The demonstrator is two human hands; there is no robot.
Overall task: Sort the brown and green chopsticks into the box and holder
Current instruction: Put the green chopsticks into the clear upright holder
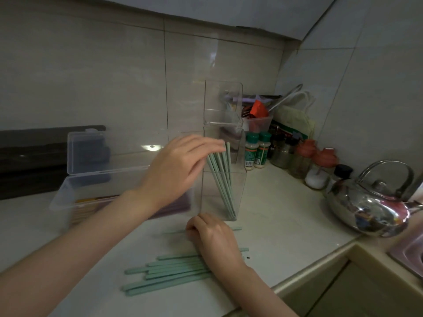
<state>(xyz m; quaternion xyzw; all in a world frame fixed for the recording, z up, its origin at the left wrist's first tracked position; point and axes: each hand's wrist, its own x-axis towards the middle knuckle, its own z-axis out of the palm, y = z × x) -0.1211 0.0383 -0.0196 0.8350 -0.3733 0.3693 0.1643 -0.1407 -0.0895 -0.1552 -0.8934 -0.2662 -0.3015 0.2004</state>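
Clear box [68, 197], lid open: brown chopsticks [84, 210] lying inside. Left hand [180, 165] fingers loosely steadying green chopsticks [220, 179] leaning in the clear holder [240, 191]. Right hand [215, 241] curling over one stray. Loose green pile [167, 271] waiting on pale worktop [286, 225]; tiled kitchen corner, kettle [370, 202] sitting right.

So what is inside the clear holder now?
Several green chopsticks stand leaning inside the clear holder; no brown ones show. The left hand covers some top ends, so I cannot count them exactly.
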